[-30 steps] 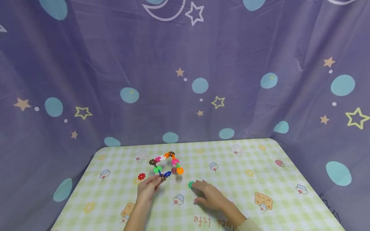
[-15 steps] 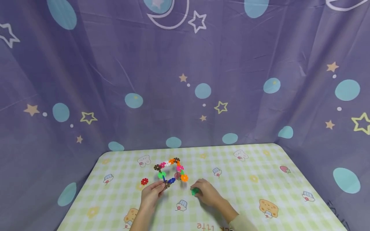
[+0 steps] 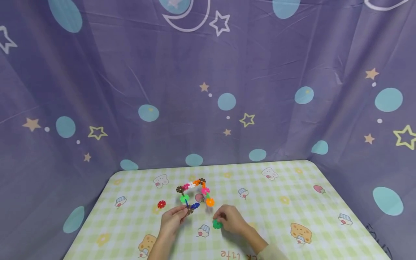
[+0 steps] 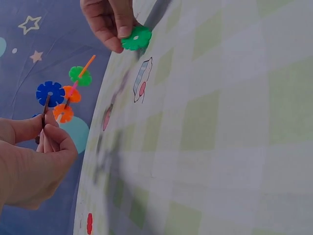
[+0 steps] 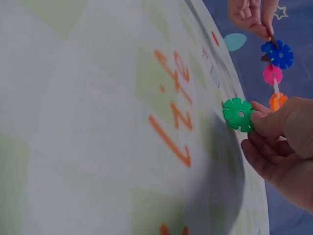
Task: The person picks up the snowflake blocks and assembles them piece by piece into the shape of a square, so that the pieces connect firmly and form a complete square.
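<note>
My left hand (image 3: 173, 219) pinches a brown snowflake disc (image 3: 190, 211) at the near end of a chain of linked plastic snowflake discs. The chain bends round in an unclosed ring above the table, in blue, green, brown, pink, white and orange. At one end is a blue disc (image 3: 195, 206), at the other an orange disc (image 3: 210, 202), with a gap between them. To the right, my right hand (image 3: 231, 219) pinches a single green disc (image 5: 238, 114) between thumb and fingers, its notched face showing in the right wrist view.
A loose red disc (image 3: 161, 204) lies on the table left of the chain. The table (image 3: 269, 202) wears a green-checked cloth printed with cupcakes, bears and lettering. Behind it hangs a purple curtain (image 3: 182, 137) with stars.
My right hand has picked the green disc up from the table and drawn it slightly nearer. My left hand keeps its hold on the chain, with little movement.
</note>
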A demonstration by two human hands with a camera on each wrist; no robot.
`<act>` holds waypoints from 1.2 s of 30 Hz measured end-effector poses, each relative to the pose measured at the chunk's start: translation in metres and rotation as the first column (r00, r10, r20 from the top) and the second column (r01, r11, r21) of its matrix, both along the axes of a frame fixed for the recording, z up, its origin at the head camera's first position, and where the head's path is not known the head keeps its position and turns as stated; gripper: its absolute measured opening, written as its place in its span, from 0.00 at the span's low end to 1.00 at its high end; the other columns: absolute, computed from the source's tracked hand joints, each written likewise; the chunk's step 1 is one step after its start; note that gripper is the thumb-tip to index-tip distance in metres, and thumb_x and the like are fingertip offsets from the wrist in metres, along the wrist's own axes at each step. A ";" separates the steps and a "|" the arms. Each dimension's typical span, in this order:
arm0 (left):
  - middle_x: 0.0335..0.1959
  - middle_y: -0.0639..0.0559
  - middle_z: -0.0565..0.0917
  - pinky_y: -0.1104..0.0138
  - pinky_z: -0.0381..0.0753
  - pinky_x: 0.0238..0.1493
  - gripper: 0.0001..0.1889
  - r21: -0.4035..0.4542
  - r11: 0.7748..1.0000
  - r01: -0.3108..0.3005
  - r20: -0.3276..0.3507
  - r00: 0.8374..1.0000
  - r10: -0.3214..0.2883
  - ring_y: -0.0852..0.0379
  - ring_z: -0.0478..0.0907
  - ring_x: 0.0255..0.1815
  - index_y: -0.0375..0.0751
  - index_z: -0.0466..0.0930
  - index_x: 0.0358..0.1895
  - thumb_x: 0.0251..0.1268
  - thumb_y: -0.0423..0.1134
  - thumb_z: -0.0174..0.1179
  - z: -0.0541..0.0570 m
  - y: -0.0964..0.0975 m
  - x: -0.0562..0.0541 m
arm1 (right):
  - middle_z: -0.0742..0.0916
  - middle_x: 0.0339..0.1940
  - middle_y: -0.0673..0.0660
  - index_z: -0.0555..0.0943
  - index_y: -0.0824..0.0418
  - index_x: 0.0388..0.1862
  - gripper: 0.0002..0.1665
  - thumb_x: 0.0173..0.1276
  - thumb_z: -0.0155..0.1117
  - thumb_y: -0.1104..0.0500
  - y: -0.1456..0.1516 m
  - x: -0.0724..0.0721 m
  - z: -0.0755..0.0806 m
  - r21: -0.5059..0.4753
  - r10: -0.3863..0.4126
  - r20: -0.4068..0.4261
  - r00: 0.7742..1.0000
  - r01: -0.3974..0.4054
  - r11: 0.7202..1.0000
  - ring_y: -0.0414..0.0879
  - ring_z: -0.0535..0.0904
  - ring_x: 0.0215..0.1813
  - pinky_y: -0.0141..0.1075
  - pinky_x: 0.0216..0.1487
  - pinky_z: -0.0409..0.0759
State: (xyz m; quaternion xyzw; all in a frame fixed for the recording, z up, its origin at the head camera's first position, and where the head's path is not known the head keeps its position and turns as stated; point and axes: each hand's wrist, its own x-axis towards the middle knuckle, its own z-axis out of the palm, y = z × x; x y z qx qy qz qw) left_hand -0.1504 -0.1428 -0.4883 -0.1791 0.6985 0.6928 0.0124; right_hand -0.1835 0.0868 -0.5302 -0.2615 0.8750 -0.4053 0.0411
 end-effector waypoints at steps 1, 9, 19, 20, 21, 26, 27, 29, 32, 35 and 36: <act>0.31 0.54 0.87 0.71 0.81 0.38 0.17 -0.002 1.000 0.003 0.000 1.000 -0.003 0.64 0.79 0.31 0.25 0.77 0.51 0.59 0.30 0.62 0.000 0.000 0.000 | 0.84 0.30 0.50 0.86 0.56 0.33 0.09 0.62 0.64 0.68 -0.001 0.001 0.001 -0.007 0.010 0.021 1.000 -0.010 1.000 0.30 0.71 0.30 0.23 0.33 0.74; 0.33 0.53 0.87 0.69 0.82 0.40 0.18 -0.001 1.000 0.006 0.022 1.000 -0.006 0.64 0.80 0.32 0.26 0.78 0.51 0.58 0.31 0.63 0.000 0.000 0.002 | 0.84 0.31 0.51 0.85 0.58 0.33 0.06 0.63 0.63 0.68 -0.007 0.011 0.008 -0.115 0.022 0.084 0.996 -0.012 0.993 0.30 0.71 0.31 0.23 0.34 0.75; 0.31 0.54 0.88 0.70 0.82 0.38 0.17 0.003 1.000 0.023 0.006 1.000 -0.024 0.65 0.81 0.31 0.25 0.78 0.51 0.59 0.30 0.63 0.001 -0.001 0.003 | 0.86 0.37 0.57 0.82 0.63 0.38 0.05 0.67 0.61 0.62 -0.019 0.011 0.021 -0.280 -0.007 0.253 0.968 0.080 0.957 0.40 0.79 0.37 0.25 0.39 0.80; 0.31 0.54 0.88 0.70 0.82 0.38 0.17 0.005 1.000 0.025 0.003 1.000 -0.025 0.65 0.81 0.31 0.25 0.78 0.51 0.59 0.30 0.63 0.001 -0.001 0.003 | 0.86 0.38 0.59 0.81 0.64 0.38 0.06 0.67 0.60 0.63 -0.020 0.010 0.022 -0.304 -0.004 0.258 0.966 0.085 0.949 0.43 0.80 0.37 0.26 0.38 0.81; 0.31 0.54 0.88 0.71 0.82 0.37 0.17 0.005 1.000 0.029 -0.003 1.000 -0.029 0.65 0.81 0.30 0.25 0.78 0.51 0.59 0.30 0.63 0.001 -0.001 0.004 | 0.86 0.38 0.61 0.81 0.65 0.39 0.06 0.68 0.60 0.63 -0.022 0.009 0.024 -0.325 -0.005 0.258 0.966 0.091 0.941 0.45 0.81 0.36 0.27 0.37 0.82; 0.31 0.53 0.88 0.71 0.83 0.36 0.17 -0.008 0.999 0.038 -0.007 0.999 -0.038 0.65 0.81 0.30 0.25 0.78 0.49 0.58 0.30 0.63 0.001 0.000 0.004 | 0.87 0.34 0.67 0.81 0.71 0.39 0.08 0.66 0.62 0.65 -0.028 0.005 0.031 -0.416 -0.075 0.236 0.969 0.171 0.893 0.50 0.84 0.29 0.39 0.32 0.86; 0.31 0.53 0.88 0.71 0.83 0.36 0.16 -0.009 0.999 0.043 -0.005 0.999 -0.043 0.65 0.81 0.29 0.25 0.79 0.49 0.58 0.30 0.63 0.002 0.001 0.004 | 0.87 0.33 0.68 0.81 0.72 0.39 0.09 0.64 0.63 0.66 -0.029 0.005 0.032 -0.431 -0.096 0.235 0.967 0.193 0.881 0.50 0.84 0.28 0.40 0.32 0.86; 0.31 0.52 0.88 0.70 0.84 0.36 0.16 -0.014 0.999 0.046 0.008 0.999 -0.046 0.65 0.81 0.29 0.25 0.79 0.49 0.58 0.30 0.64 0.002 0.002 0.004 | 0.88 0.32 0.69 0.82 0.74 0.40 0.10 0.62 0.65 0.68 -0.032 0.005 0.033 -0.451 -0.139 0.248 0.959 0.241 0.859 0.52 0.85 0.27 0.44 0.32 0.86; 0.31 0.52 0.88 0.70 0.85 0.37 0.16 -0.007 0.999 0.052 0.020 0.998 -0.051 0.64 0.81 0.30 0.25 0.79 0.49 0.59 0.30 0.63 0.003 0.003 0.005 | 0.88 0.32 0.69 0.83 0.74 0.40 0.11 0.58 0.67 0.69 -0.035 0.005 0.035 -0.455 -0.202 0.291 0.935 0.321 0.830 0.54 0.86 0.27 0.44 0.32 0.86; 0.32 0.51 0.88 0.70 0.85 0.38 0.17 0.006 0.999 0.048 0.022 0.999 -0.048 0.64 0.82 0.30 0.24 0.78 0.50 0.58 0.29 0.63 0.003 0.004 0.006 | 0.89 0.32 0.68 0.84 0.73 0.39 0.11 0.56 0.69 0.70 -0.036 0.006 0.037 -0.452 -0.250 0.348 0.904 0.395 0.800 0.51 0.86 0.25 0.44 0.33 0.87; 0.32 0.50 0.88 0.71 0.85 0.37 0.17 0.010 0.999 0.048 0.021 0.999 -0.048 0.64 0.82 0.30 0.24 0.78 0.50 0.58 0.29 0.63 0.003 0.004 0.006 | 0.89 0.31 0.67 0.84 0.73 0.39 0.11 0.55 0.69 0.70 -0.036 0.007 0.038 -0.450 -0.261 0.365 0.894 0.415 0.791 0.49 0.86 0.24 0.43 0.33 0.87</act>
